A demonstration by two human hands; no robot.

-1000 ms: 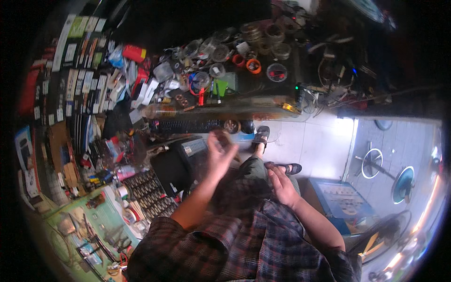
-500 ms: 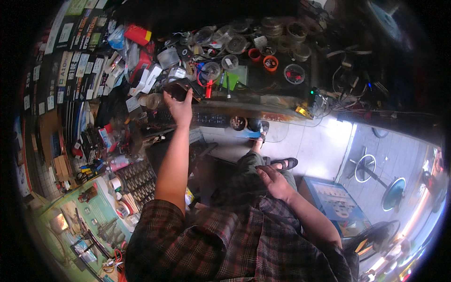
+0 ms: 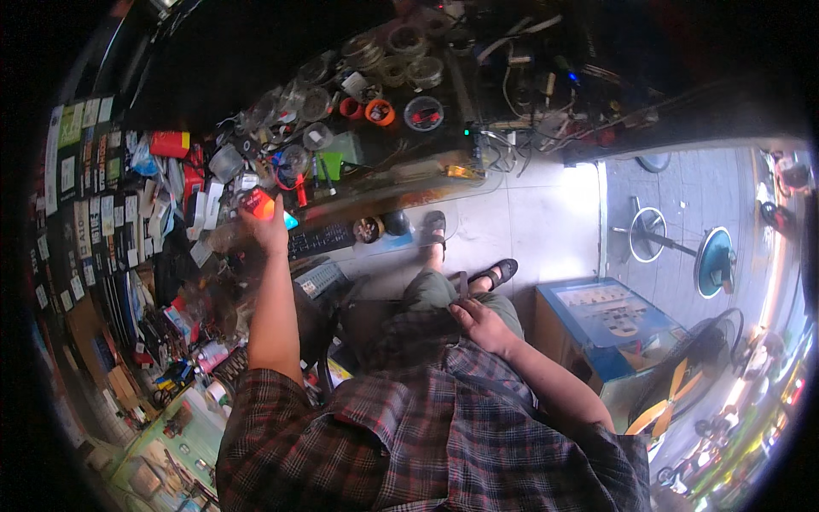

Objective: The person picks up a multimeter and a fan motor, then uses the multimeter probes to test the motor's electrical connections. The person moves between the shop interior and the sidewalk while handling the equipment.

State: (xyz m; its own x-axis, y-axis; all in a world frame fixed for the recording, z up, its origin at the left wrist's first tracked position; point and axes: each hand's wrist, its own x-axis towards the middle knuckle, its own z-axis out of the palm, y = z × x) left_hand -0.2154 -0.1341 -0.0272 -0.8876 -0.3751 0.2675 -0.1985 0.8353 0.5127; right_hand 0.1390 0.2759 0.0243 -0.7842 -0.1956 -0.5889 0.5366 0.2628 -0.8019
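My left hand (image 3: 271,230) is stretched out to the bench at the left, closed around a smartphone (image 3: 256,205). The phone's screen glows red and orange, with a pale blue patch by its lower right edge. Low over my lap rests my right hand (image 3: 484,328), its fingers drawn together. A thin greyish strip (image 3: 463,284) stands up at its fingertips; its kind and the exact grip are unclear. Beyond the phone lie a red-handled tool (image 3: 300,189) and a green square (image 3: 329,165). A black keyboard (image 3: 321,241) is just right of my left wrist.
On the bench stand round clear tubs (image 3: 425,113), an orange cup (image 3: 380,113) and tangled cables (image 3: 554,124). Stacked boxes (image 3: 81,171) fill the left side. A blue-edged glass case (image 3: 610,311), a fan (image 3: 682,384) and a stool (image 3: 715,263) stand at the right.
The view has turned, shifting the bench leftward in the picture. The phone's screen, dark before, is now lit in my left hand. My right hand's fingers look more drawn together.
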